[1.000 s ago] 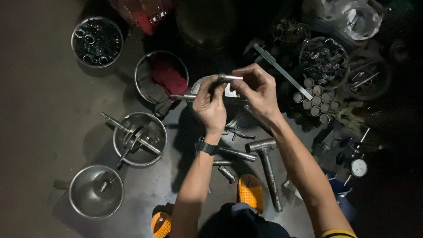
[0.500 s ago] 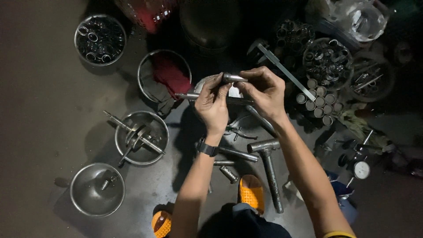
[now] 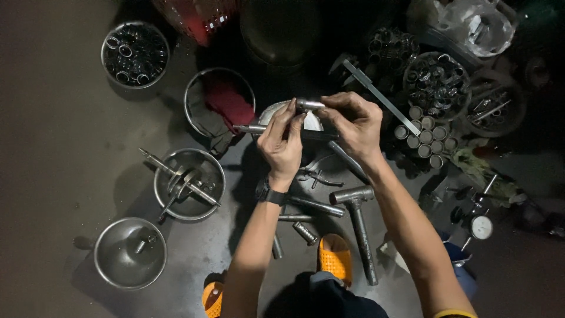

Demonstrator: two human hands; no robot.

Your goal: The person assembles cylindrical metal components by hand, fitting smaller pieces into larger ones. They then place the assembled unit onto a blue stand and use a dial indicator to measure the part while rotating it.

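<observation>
Both hands are up over the steel bowl (image 3: 268, 112) at the middle of the floor, the left hand (image 3: 282, 141) and right hand (image 3: 353, 123) pinching a short metal cylinder (image 3: 309, 105) between closed fingertips, seemingly mid-fitting, which wants steady alignment.

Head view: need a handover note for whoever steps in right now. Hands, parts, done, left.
Left hand: raised over the floor, fingertips pinching one end of a small metal cylinder.
Right hand: gripping the cylinder's other end; both hands hold it above a steel bowl.
A long dark rod runs across just under the hands; contact with it is unclear.
Nearby: T-shaped metal hammer on the floor, bowl of shafts, bowl with a red cloth, cluster of short sleeves.
Done: cylinder picked up and in hand.
Left: it is not yet set down.
</observation>
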